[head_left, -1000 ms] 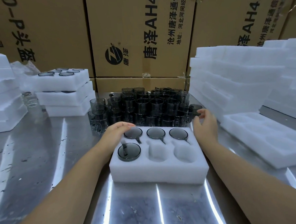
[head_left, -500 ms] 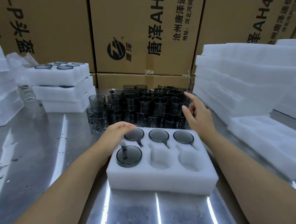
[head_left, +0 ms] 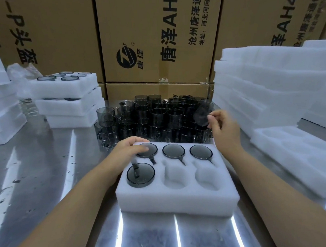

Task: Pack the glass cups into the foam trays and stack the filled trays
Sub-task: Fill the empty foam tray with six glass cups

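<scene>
A person packs glassware at a steel table [head_left: 47, 167]. The foam tray [head_left: 177, 196] holds four smoky cups [head_left: 141, 174]; its near-middle and near-right pockets are unfilled. Behind the tray stands the loose cluster of glass cups [head_left: 154, 120]. The left hand [head_left: 127, 150] grips the tray's far-left corner, apparently to steady it. Past the far-right corner, the right hand [head_left: 223, 128] pinches one blurred cup [head_left: 203, 113] at its fingertips, above the cluster.

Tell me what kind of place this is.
Probably a packing station in a warehouse or factory: printed cardboard cartons stacked behind, piles of white foam trays on both sides, and a batch of dark glass cups standing on a metal table.
</scene>
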